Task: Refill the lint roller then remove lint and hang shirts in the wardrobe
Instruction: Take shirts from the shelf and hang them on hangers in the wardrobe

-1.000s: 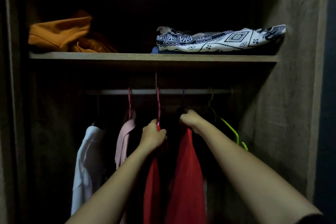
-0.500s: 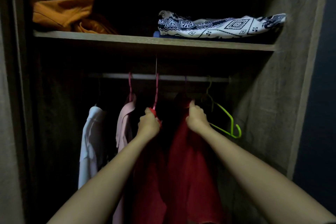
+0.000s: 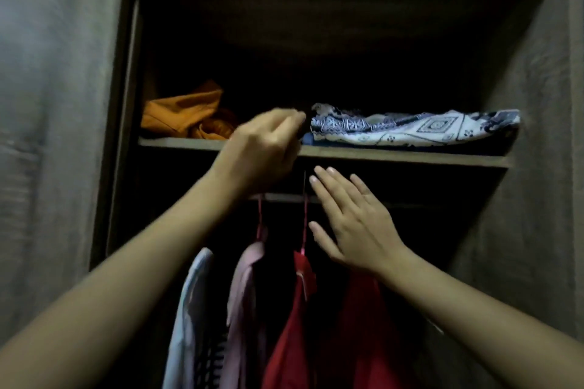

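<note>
Under rail (image 3: 282, 198), red shirt (image 3: 290, 325) hangs vertical, collar seemingly up

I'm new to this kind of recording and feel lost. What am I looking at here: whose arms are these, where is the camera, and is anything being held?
No machine here: these are a person's two bare arms, filmed by a wide-angle camera worn on their head, looking into an open wardrobe. On the shelf lie an orange cloth and a blue-and-white patterned cloth. Below, on the rail, hang a white shirt, a pink shirt and a red shirt, with more red fabric beside it. The right hand is open, fingers straight, in front of the rail, holding nothing. The left hand is raised at the shelf edge; it is blurred, so I cannot tell whether its fingers hold anything.
</note>
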`<act>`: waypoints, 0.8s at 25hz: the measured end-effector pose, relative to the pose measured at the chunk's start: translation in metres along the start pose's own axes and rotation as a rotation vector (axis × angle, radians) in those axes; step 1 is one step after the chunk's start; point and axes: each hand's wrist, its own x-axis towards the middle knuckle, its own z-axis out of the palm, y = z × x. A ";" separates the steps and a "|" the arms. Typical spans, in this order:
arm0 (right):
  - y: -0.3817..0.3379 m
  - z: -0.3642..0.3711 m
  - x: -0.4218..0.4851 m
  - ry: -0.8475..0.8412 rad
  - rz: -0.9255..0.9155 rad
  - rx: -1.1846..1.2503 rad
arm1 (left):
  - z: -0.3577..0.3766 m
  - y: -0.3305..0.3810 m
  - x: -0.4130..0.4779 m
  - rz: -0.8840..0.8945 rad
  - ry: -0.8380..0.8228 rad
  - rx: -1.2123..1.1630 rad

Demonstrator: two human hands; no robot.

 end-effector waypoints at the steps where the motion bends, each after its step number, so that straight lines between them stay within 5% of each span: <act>1: 0.007 0.001 0.016 -0.024 -0.032 -0.060 | 0.003 -0.022 0.014 -0.023 -0.065 0.083; 4: 0.032 0.003 0.055 -0.096 -0.020 -0.175 | 0.007 -0.087 0.032 -0.409 -0.547 0.345; 7: 0.045 0.008 0.066 -0.150 0.009 -0.178 | 0.005 -0.113 0.019 -0.876 -0.944 0.294; 15: 0.050 0.020 0.064 -0.115 0.035 -0.117 | -0.021 -0.127 0.027 -0.410 -0.696 0.440; 20: 0.048 0.019 0.063 -0.138 0.030 -0.089 | 0.003 -0.141 0.013 -0.875 -0.950 0.021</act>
